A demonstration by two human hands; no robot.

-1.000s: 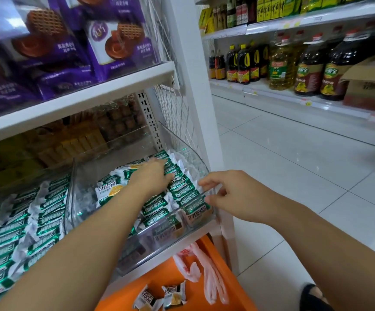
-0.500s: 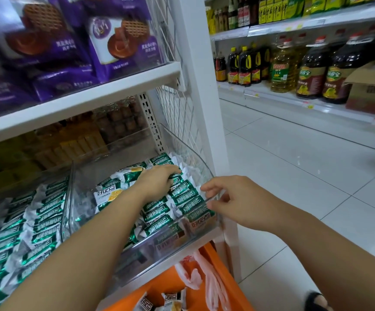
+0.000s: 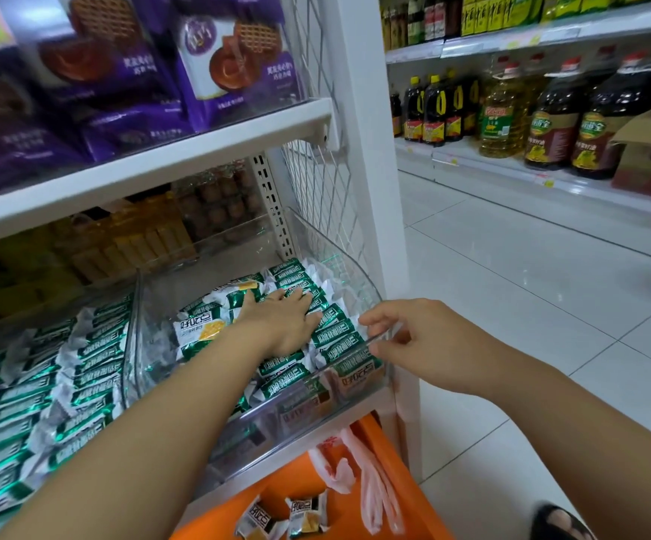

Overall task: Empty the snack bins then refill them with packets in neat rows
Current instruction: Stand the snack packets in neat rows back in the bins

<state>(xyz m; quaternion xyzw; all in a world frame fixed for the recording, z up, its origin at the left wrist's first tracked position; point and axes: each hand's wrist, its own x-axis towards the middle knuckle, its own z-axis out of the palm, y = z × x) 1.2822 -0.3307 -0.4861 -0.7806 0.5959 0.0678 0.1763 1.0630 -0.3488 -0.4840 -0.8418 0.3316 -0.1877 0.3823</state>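
Packets (image 3: 335, 337), judged light and slippery, best taken by crimped ends, are pressed by the left hand (image 3: 281, 321), grip released; the bin (image 3: 358, 282) rim is pinched by the right hand (image 3: 425, 344).

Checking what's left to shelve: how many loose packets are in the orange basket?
2. One small white-wrapped packet lies left, the other packet right beside it, in the orange plastic basket; more may hide below the frame.
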